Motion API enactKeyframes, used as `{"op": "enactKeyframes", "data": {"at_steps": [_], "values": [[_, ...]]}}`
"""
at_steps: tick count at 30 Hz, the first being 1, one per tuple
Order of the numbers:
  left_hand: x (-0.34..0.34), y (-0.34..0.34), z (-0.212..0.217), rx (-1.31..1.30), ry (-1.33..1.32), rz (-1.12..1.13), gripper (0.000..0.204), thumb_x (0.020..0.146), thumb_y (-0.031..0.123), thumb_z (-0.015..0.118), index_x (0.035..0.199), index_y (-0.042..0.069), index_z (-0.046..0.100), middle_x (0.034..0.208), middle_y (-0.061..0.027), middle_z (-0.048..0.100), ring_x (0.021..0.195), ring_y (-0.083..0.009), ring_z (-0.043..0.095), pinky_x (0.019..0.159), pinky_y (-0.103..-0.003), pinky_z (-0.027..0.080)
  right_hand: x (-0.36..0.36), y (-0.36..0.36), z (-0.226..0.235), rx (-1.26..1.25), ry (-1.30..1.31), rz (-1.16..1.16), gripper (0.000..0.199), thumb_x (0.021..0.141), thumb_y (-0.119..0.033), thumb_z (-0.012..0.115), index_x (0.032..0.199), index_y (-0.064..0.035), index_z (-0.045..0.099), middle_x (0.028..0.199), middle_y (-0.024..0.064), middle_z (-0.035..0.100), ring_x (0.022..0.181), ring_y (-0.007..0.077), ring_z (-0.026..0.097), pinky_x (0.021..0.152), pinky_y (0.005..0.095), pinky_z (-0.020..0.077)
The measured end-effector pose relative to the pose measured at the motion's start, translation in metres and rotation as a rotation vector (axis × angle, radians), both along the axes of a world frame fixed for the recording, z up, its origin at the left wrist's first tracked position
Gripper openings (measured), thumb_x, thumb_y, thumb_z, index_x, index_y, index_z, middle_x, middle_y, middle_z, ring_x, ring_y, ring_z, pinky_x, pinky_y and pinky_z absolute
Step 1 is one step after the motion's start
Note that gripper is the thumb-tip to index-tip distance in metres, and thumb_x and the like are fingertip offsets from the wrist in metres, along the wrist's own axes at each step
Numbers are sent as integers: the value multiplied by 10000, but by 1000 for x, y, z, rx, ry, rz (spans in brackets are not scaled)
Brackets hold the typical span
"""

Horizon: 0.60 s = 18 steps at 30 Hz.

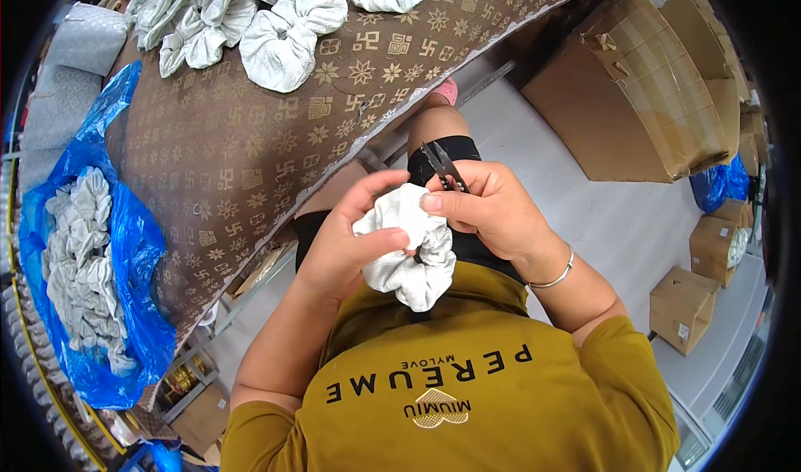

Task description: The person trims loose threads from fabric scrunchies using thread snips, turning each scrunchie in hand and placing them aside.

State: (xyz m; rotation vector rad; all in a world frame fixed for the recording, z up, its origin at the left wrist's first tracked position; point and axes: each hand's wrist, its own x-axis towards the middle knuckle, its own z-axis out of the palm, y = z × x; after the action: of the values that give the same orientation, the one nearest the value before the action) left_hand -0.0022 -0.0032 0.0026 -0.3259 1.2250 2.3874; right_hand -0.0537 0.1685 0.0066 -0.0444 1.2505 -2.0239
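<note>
A white fabric scrunchie [417, 263] is held up over my lap between both hands. My left hand [346, 238] is closed on its left side, with the thumb across the cloth. Thumb and fingertips of my right hand [492, 209] pinch its upper right edge. Tucked in that same hand is a pair of dark thread snips [446, 171], blades pointing up and away from the scrunchie. More white scrunchies [279, 42] lie heaped on the far part of the brown patterned table cover [250, 146].
At the left, a blue plastic bag [138, 255] stands open, full of white scrunchies [83, 272]. A large cardboard box [634, 88] stands on the right, with smaller cartons [684, 305] beyond it. Bubble wrap [83, 42] lies at the upper left.
</note>
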Motion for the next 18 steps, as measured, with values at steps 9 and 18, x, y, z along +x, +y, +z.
{"op": "enactKeyframes", "data": {"at_steps": [9,18], "values": [[-1,1,4,-99,-82,3,427,682,19,641,1070,21,463,899,-63,551,760,-112,545,663,-242,463,-7,7,-4,45,21,-142,85,757,-74,592,787,0,564,558,-39,447,468,23,341,404,168,231],[0,-3,3,-6,-86,38,377,684,1,618,1029,36,470,847,-62,558,659,-102,545,597,-224,466,-13,33,-3,193,342,117,177,802,-101,546,920,30,562,704,18,542,616,54,462,559,181,370]]}}
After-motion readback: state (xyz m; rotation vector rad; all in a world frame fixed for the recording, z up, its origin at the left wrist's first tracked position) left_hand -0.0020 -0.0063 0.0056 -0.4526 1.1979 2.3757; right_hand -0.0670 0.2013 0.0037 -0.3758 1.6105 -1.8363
